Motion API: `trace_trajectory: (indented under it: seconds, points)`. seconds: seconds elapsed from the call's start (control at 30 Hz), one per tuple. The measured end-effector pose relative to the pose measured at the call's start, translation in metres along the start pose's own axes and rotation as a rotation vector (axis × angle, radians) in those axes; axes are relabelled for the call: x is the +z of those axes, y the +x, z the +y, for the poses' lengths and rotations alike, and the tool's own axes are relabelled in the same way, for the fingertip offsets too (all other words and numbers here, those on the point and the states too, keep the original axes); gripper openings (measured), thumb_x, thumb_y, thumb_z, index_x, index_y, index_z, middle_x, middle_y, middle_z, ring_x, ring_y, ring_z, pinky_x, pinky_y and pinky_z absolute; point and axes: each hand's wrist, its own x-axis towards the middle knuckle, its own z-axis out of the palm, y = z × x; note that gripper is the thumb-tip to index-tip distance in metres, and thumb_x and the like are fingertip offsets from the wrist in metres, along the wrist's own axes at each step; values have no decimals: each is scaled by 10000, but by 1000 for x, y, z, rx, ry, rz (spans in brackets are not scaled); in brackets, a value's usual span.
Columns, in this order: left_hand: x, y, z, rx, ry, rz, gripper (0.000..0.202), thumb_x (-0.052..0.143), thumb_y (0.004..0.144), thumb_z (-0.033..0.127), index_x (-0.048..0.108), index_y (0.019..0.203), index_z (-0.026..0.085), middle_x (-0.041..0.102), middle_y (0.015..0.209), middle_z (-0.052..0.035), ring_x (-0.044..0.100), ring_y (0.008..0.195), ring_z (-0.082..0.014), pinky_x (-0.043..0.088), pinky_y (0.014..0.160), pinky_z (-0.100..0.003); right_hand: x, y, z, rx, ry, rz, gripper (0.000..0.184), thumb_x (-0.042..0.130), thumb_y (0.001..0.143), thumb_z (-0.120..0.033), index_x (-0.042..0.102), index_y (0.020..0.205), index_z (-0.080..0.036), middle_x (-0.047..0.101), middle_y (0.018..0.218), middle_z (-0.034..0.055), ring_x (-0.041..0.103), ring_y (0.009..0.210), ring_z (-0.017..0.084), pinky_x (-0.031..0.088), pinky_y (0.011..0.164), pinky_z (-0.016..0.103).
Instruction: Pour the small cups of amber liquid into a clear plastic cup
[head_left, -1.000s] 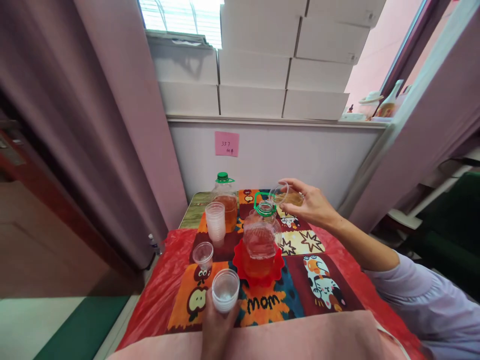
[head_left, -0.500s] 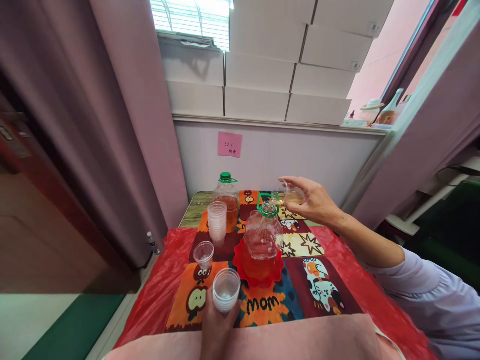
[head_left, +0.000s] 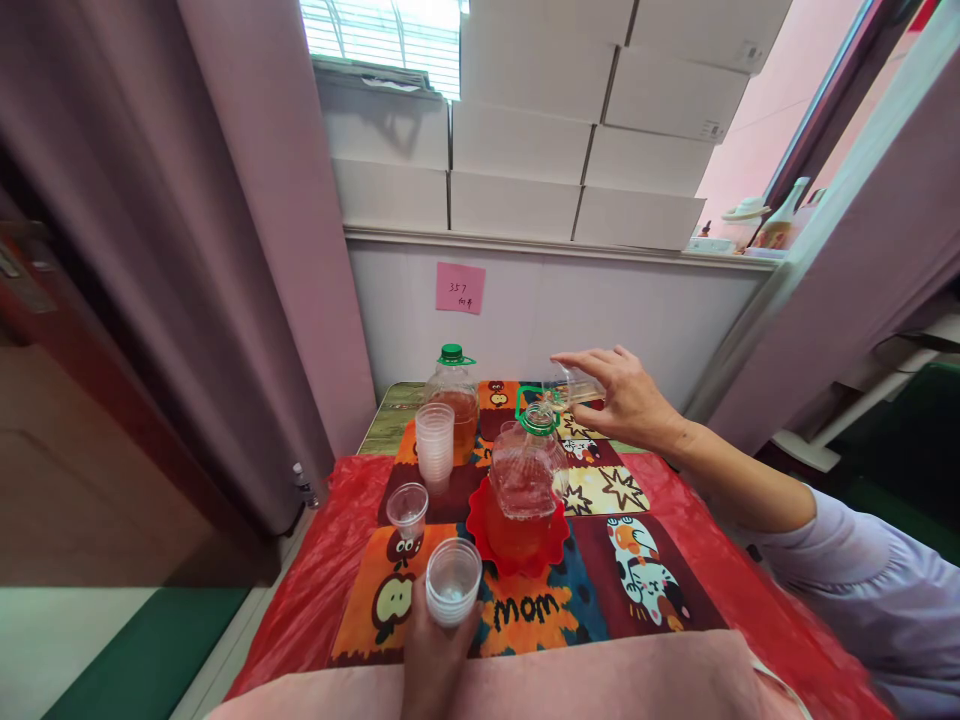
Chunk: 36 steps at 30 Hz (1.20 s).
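Tipped over the mouth of a clear jug [head_left: 526,475] is a clear plastic cup [head_left: 577,385], and my right hand [head_left: 630,400] is closed around it. The jug has a green neck ring and handle, holds amber liquid in its lower part, and stands in a red scalloped dish [head_left: 480,535]. Nearer to me, my left hand [head_left: 439,640] wraps round a short stack of clear plastic cups [head_left: 453,585], kept upright. Just beyond it stands a single clear cup [head_left: 408,510].
Behind the single cup rises a tall stack of clear cups [head_left: 435,445]. A second jug of amber liquid [head_left: 456,410] with a green cap stands farther back. A patterned mat [head_left: 525,608] and red plastic sheet [head_left: 300,590] cover the table, against the wall.
The cup in my right hand is tipped further and now shows little liquid; it held more pale liquid before. My left hand and its stack have stayed put.
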Motion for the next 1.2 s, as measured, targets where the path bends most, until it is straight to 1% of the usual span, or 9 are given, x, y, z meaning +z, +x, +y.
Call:
trace_trajectory:
  seconds: [0.3, 0.5, 0.57, 0.63, 0.7, 0.77, 0.9, 1.03, 1.2]
  points:
    - [1, -1, 1, -3, -3, 3, 590, 753, 639, 576, 564, 1064, 213, 726, 946, -69, 679, 885, -280, 509, 828, -411, 0, 3, -6, -127, -111, -39, 625, 620, 750, -174, 569, 1356, -320, 687, 1270, 67, 614, 1200, 302, 154, 1168, 735]
    - [2, -2, 1, 34, -28, 1, 601, 742, 659, 562, 571, 1112, 206, 725, 958, -64, 681, 880, -268, 518, 827, -407, -4, 5, -12, -248, -203, -14, 655, 614, 746, -122, 559, 1360, -344, 676, 1312, 33, 547, 1310, 326, 66, 1215, 691]
    - [0, -1, 0, 38, -31, -17, 612, 761, 654, 539, 568, 1125, 199, 726, 976, -69, 685, 899, -271, 521, 843, -413, -5, -6, -21, -176, -157, 66, 617, 636, 771, -159, 552, 1360, -324, 675, 1311, 55, 556, 1301, 341, 158, 1214, 662]
    - [-2, -2, 2, 27, -20, -63, 615, 785, 646, 515, 563, 1119, 191, 728, 982, -77, 691, 907, -274, 526, 849, -416, -1, -26, -35, -10, -12, 211, 630, 669, 795, -226, 505, 1400, -293, 668, 1302, 99, 597, 1239, 353, 341, 1149, 617]
    - [-3, -4, 8, 10, -5, -115, 596, 796, 648, 497, 565, 1103, 187, 731, 981, -83, 698, 907, -274, 535, 843, -412, 12, -55, -56, 158, 256, 315, 740, 692, 813, -283, 385, 1486, -290, 649, 1313, 118, 643, 1166, 336, 491, 1041, 558]
    - [-2, -9, 18, 6, 4, -145, 560, 793, 659, 480, 575, 1084, 188, 733, 988, -83, 702, 919, -273, 539, 845, -411, 31, -85, -79, 264, 544, 314, 810, 693, 838, -316, 283, 1536, -313, 639, 1326, 108, 673, 1126, 305, 560, 981, 516]
    - [5, -22, 44, 2, -5, -184, 559, 785, 672, 438, 582, 1133, 196, 736, 1052, -92, 709, 963, -273, 546, 863, -413, 70, -127, -115, 349, 825, 245, 712, 679, 878, -365, 357, 1511, -315, 651, 1319, 103, 685, 1147, 300, 590, 982, 505]
    - [9, -31, 55, -22, 20, -231, 588, 781, 690, 477, 569, 1164, 201, 738, 1067, -105, 721, 930, -280, 559, 825, -413, 96, -148, -124, 326, 809, 209, 730, 669, 877, -363, 355, 1535, -318, 652, 1333, 104, 683, 1164, 314, 594, 986, 508]
    - [13, -38, 45, -2, 21, -253, 547, 766, 701, 480, 595, 1139, 200, 754, 1038, -100, 733, 902, -288, 585, 795, -421, 127, -175, -123, 193, 609, 130, 745, 639, 870, -406, 340, 1546, -313, 616, 1409, 115, 593, 1301, 366, 472, 1104, 606]
